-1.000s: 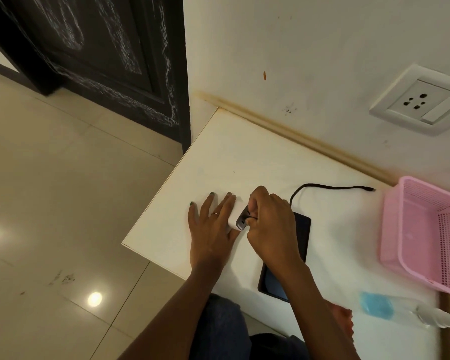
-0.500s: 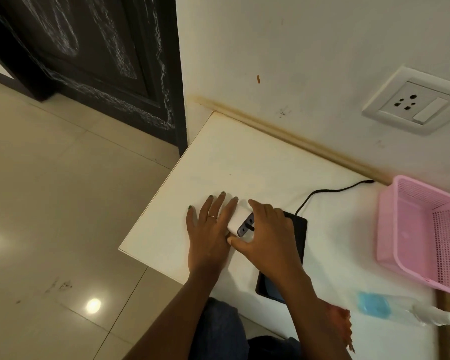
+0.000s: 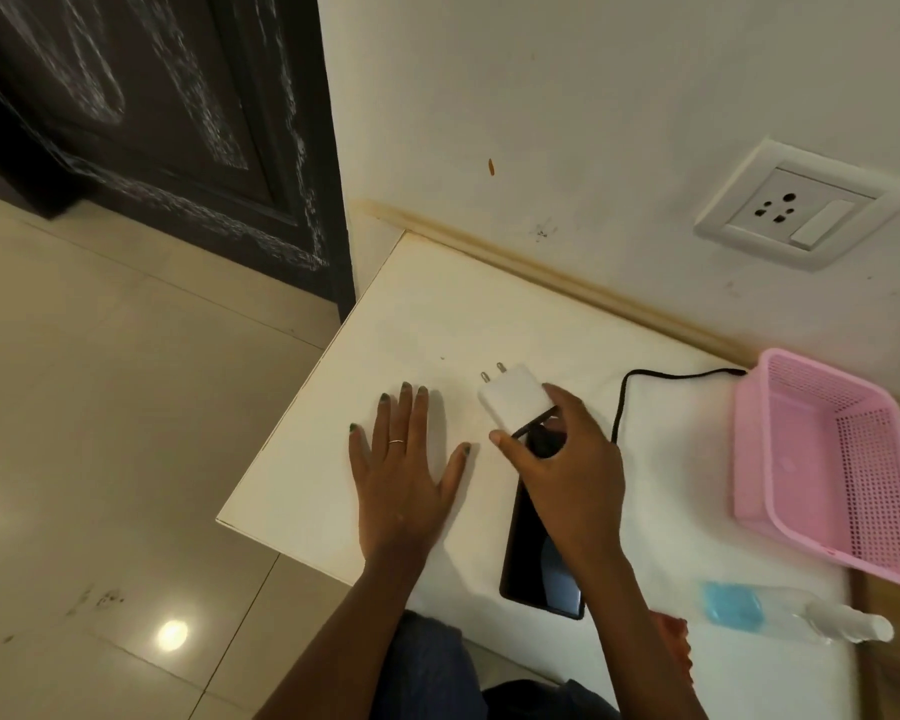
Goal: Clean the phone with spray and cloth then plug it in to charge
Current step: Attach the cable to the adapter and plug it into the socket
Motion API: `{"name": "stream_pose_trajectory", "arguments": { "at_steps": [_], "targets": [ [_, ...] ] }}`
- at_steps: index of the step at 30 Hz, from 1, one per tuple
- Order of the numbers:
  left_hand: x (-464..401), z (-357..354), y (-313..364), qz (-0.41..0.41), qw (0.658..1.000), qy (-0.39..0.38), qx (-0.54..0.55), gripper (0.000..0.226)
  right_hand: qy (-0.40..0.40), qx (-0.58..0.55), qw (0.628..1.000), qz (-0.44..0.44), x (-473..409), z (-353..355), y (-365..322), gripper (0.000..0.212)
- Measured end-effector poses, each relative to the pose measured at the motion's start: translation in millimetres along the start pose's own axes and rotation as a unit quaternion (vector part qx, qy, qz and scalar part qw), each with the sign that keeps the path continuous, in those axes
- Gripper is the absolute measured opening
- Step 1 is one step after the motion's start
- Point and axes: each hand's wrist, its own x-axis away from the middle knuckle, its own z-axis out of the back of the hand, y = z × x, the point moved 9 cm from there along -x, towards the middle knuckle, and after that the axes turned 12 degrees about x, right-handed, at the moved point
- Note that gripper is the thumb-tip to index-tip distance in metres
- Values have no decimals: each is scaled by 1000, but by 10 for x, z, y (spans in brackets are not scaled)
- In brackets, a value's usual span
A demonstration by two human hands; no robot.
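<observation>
Right hand pinches a white rectangular charger brick between thumb and fingers, brick held just above the white table, its two metal prongs pointing away toward the wall. Left hand lies flat on the table, fingers spread, palm down, thin ring on one finger, just left of the brick and not touching it. Black flat smartphone lies screen-up on the table under the right wrist, top end hidden by that hand. Thin black charging cable runs from behind the right hand to the rim of a pink perforated plastic basket at the table's right side. Clear spray bottle with blue liquid lies on its side near the front edge, right of the phone. White wall socket with switch sits on the wall above the basket.
</observation>
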Motion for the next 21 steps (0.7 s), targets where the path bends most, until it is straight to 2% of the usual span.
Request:
{"name": "stream_pose_trajectory", "arguments": {
  "at_steps": [6, 12, 21],
  "targets": [
    [-5, -15, 24, -6, 999, -20, -34, 69, 116, -157, 972, -127, -241, 410, 306, 60],
    [2, -7, 9, 0, 999, -30, -39, 70, 252, -204, 932, -165, -630, 823, 498, 63],
    [-33, -2, 36, 3, 998, -42, -47, 70, 332, -232, 887, -221, -985, 988, 747, 65]
  ]
}}
